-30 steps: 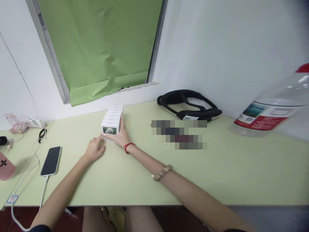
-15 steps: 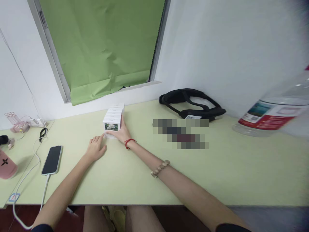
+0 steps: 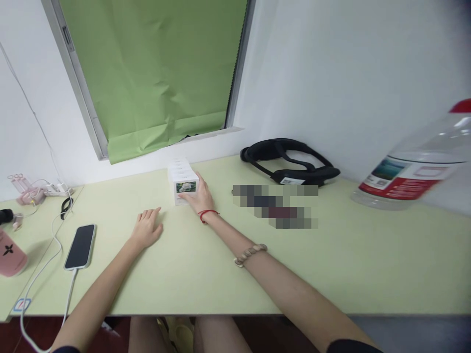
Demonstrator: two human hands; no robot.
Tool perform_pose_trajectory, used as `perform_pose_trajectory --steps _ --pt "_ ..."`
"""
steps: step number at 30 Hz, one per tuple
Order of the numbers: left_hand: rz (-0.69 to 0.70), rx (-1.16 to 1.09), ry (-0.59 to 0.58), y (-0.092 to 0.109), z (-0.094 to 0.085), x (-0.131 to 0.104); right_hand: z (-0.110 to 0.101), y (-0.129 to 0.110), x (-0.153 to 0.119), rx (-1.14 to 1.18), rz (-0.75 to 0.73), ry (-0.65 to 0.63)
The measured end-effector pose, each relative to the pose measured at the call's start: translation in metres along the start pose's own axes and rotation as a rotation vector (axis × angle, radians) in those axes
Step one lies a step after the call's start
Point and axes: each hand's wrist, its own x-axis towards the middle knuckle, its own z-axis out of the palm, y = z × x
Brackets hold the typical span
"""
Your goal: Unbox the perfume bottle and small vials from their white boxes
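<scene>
A white box with a white-flower picture (image 3: pixel 186 188) stands on the pale green tabletop, at the near end of a row of similar white boxes (image 3: pixel 178 166). My right hand (image 3: pixel 202 196) grips this front box: the thumb lies across its lower front and the fingers run along its right side, partly hidden. A red cord is on that wrist and a beaded bracelet is further up the forearm. To the left of the boxes, my left hand (image 3: pixel 146 228) rests palm down on the table, fingers stretched out, holding nothing.
A phone (image 3: pixel 80 246) with a white cable lies at left, near a pink cup (image 3: pixel 11 252). A black headset (image 3: pixel 290 162) sits by the wall. A blurred-out patch (image 3: pixel 275 206) lies before it. A large plastic bottle (image 3: pixel 408 176) stands at right.
My right hand has moved right with the front box, and the near end of the row has swung to the right. My left hand has stayed nearly in place, now apart from the boxes.
</scene>
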Motion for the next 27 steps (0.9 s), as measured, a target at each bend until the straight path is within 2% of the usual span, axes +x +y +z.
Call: perform_pose_trajectory --steps 7,12,20,23,27 --pt "0.003 0.008 -0.007 0.001 -0.001 0.000 -0.001 0.009 0.002 -0.020 0.038 0.048" --pt "0.020 0.014 -0.003 0.003 -0.001 0.000 0.002 0.007 -0.007 0.005 0.028 0.070" --pt "0.025 0.032 0.052 0.003 0.000 0.000 0.003 -0.023 -0.021 0.027 0.093 0.311" --pt "0.030 0.046 0.077 0.002 0.001 0.001 0.001 -0.036 -0.027 0.067 0.033 0.254" --pt "0.018 0.058 0.083 0.001 0.002 0.001 0.000 -0.045 -0.035 0.013 0.072 0.062"
